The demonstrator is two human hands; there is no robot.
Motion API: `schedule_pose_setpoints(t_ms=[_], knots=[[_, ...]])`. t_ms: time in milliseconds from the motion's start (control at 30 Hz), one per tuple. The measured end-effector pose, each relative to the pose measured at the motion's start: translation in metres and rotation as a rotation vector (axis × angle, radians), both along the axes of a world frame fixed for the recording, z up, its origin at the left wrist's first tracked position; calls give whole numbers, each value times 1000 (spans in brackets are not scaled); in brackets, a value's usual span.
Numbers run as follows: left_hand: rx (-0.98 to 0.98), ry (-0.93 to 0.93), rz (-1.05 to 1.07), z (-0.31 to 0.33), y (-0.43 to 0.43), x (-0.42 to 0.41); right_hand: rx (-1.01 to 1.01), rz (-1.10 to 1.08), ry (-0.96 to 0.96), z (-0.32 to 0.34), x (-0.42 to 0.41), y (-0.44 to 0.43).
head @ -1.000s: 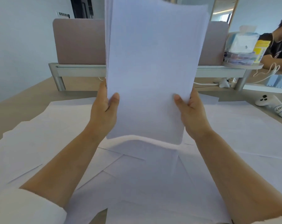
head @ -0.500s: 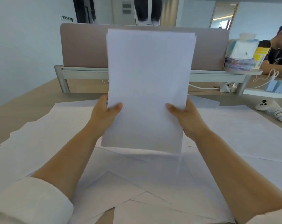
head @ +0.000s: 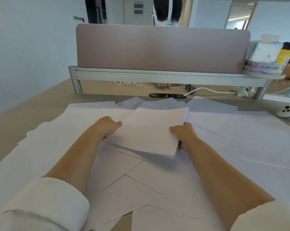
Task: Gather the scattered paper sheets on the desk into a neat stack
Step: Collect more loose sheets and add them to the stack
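Observation:
A squared-up stack of white paper sheets (head: pixel 151 130) lies nearly flat, just above the desk's middle. My left hand (head: pixel 106 126) grips its left edge with the thumb on top. My right hand (head: pixel 185 135) grips its right edge the same way. Under and around the stack, several loose white sheets (head: pixel 127 184) lie overlapping at odd angles, spreading left (head: pixel 46 142) and right (head: pixel 240 130) over the wooden desk (head: pixel 16 117).
A mauve partition screen (head: pixel 162 47) on a grey rail stands at the back. White cables (head: pixel 207 90) and a cable slot run below it. A white game controller (head: pixel 286 112) lies at the right edge. Tissue box (head: pixel 264 50) and another person's arm are far right.
The stack was held upright in front of me a second ago. Both hands have lowered and tipped it away until it lies almost flat over the loose sheets.

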State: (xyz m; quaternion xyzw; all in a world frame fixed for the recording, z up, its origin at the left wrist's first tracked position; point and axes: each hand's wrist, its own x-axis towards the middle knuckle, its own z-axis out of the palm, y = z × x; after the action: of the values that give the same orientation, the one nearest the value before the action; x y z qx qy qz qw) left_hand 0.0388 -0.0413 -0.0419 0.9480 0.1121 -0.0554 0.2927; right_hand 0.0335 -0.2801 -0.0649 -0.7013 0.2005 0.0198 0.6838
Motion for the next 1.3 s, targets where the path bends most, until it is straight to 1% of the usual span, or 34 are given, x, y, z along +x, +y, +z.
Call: schedule_pose_setpoints(t_ms=[233,433,567,700,867,933,1000,1133,1300], knots=[[-2,92,2,2,0,-2,-175,116,-36,1,-1,3],[-9,104,-12,0,-3,1,-121,133,-36,-2,1,-1],[-24,120,-25,-1,-4,1,-83,86,-75,-5,1,3],[-30,95,-8,-2,-1,-1,-122,61,-75,-8,3,7],[-48,16,-20,0,-3,-4,-198,81,-60,-8,3,8],[-24,-9,-22,0,-4,-5,-208,70,-62,-9,4,8],[7,4,-22,1,-5,-4,-212,39,-63,-9,5,8],[8,25,-1,3,-5,-4,-232,24,-70,-9,6,8],[-34,52,29,5,-2,-4,-168,29,-87,-9,5,7]])
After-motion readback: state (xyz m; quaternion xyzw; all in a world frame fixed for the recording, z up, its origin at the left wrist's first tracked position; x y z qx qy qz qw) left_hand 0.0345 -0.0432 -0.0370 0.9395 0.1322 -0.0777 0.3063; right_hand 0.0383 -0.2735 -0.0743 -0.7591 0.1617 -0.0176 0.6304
